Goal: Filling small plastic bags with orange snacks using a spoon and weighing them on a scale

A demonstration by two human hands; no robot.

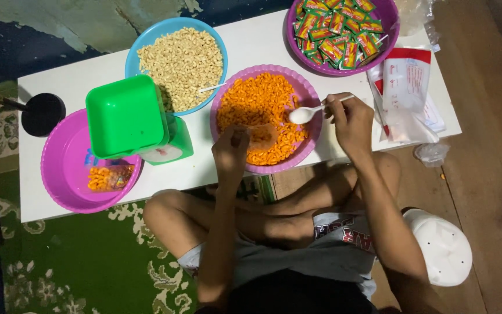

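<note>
Spoon (pixel 311 111) in right hand (pixel 350 119): long axis near-horizontal, bowl pointing left.

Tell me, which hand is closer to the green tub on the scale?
The left hand. It holds a small clear bag over the orange snacks, just right of the green tub. The right hand holds a white spoon farther away, past the bowl's far side.

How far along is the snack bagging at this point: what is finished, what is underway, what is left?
Done: one filled bag of orange snacks lies in the purple basin. Underway: the left hand holds a clear bag over the orange snack bowl, while the right hand holds a white spoon. Left: that bowl is mostly full, and the green scale tray sits empty.
</note>
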